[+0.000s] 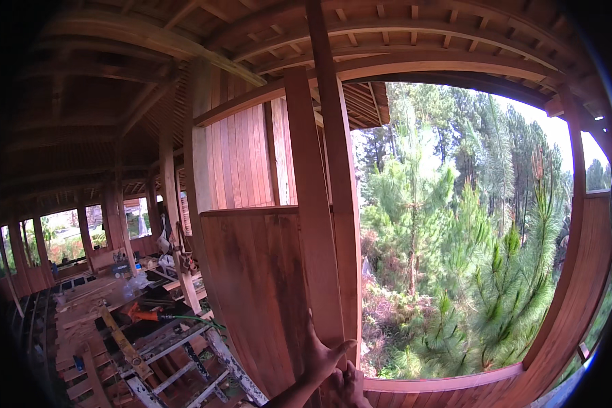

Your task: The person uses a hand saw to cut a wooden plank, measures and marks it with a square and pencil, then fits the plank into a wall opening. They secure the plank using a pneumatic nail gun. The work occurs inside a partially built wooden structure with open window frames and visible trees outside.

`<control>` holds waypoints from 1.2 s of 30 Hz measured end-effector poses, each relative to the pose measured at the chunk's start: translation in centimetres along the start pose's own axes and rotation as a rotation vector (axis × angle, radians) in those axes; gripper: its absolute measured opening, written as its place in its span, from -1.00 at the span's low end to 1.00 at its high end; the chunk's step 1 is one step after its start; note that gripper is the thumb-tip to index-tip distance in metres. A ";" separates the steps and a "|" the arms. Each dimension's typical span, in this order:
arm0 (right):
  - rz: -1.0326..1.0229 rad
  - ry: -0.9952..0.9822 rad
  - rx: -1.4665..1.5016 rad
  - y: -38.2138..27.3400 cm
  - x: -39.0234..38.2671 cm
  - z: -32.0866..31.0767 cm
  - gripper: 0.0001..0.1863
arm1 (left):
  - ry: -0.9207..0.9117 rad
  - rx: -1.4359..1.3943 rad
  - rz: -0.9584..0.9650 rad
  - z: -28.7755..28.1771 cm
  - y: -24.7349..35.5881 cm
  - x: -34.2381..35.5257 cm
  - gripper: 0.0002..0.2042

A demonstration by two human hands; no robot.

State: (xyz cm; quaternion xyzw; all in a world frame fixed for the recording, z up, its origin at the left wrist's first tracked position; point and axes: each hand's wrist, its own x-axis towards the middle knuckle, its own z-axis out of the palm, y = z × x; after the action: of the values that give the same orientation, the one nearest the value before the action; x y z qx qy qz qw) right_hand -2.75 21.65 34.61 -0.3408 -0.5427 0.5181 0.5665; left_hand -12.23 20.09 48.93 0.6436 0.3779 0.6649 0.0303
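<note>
A long reddish-brown wooden plank [314, 204] stands upright before me, slightly tilted, its top near the crossbeam. My left hand [321, 355] clasps its lower part, with a finger along the left edge and the thumb stretched across to the right. Just below and to the right, my right hand [351, 386] has its fingers curled at the plank's lower right side; part of this hand is cut off by the picture's lower edge. A wooden post [338, 163] rises right beside the plank. To the left is a dark wooden wall panel [251, 285].
A paint-spattered ladder [231, 367] stands at lower left. Beyond it are an orange power tool [143, 313] with a green cord, a yellow level-like bar [121, 336] and loose boards over open floor joists. On the right, a window sill [449, 383] borders a large opening onto trees.
</note>
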 end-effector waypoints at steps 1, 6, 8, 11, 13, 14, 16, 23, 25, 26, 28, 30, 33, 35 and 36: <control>-0.083 0.026 -0.295 -3.6 1.2 1.1 -0.55 | 0.049 0.107 0.069 -0.3 0.1 1.2 0.08; -0.651 0.130 -0.633 -13.5 6.9 1.4 -0.36 | 0.012 -0.110 0.242 0.7 1.3 14.9 0.03; -0.690 0.201 -0.704 -14.2 6.6 -0.6 -0.31 | 0.010 -0.376 0.297 3.6 -0.1 21.6 0.03; -0.583 0.208 -0.685 -13.4 3.3 -2.2 -0.29 | 0.087 -0.337 0.405 4.3 -1.5 31.7 0.00; -0.468 0.224 -0.663 -9.7 0.5 -4.5 -0.32 | 0.094 -0.310 0.420 3.7 -1.2 36.2 -0.06; -0.388 0.246 -0.639 -7.4 -0.8 -5.9 -0.33 | 0.103 -0.319 0.446 3.9 -0.8 37.8 -0.09; -0.232 0.360 -0.655 -4.9 -5.6 -7.0 -0.43 | 0.124 -0.276 0.485 4.1 -0.6 40.4 -0.16; -0.157 0.592 -0.908 0.3 -14.5 -13.2 -0.42 | 0.139 -0.132 0.490 6.3 -3.6 42.9 0.06; -0.121 0.668 -0.876 -0.8 -16.0 -13.0 -0.45 | 0.132 -0.204 0.464 7.0 -5.0 42.4 0.04; -0.115 0.698 -0.941 -1.0 -17.2 -13.2 -0.46 | 0.143 -0.244 0.464 7.2 -4.8 41.9 -0.03; -0.086 0.761 -0.904 -0.6 -18.0 -13.6 -0.48 | 0.168 -0.318 0.461 7.3 -4.5 41.0 -0.17; -0.083 0.742 -0.988 -0.5 -18.8 -13.6 -0.48 | 0.154 -0.333 0.486 6.5 -4.2 41.7 -0.20; -0.071 0.744 -0.992 -0.6 -20.4 -12.4 -0.47 | 0.164 -0.322 0.567 6.3 -3.9 43.4 -0.26; -0.035 0.756 -0.965 0.1 -21.0 -13.0 -0.47 | 0.130 -0.312 0.525 6.0 -2.9 43.3 -0.27; -0.007 0.750 -0.944 1.2 -21.0 -13.8 -0.47 | 0.140 -0.303 0.523 5.9 -2.7 43.4 -0.28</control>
State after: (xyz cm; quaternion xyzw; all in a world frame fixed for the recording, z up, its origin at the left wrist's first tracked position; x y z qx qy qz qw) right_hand 12.98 4.26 25.48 -0.7131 -0.4783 0.0639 0.5086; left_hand -15.63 47.64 82.98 0.6597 0.0972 0.7417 -0.0727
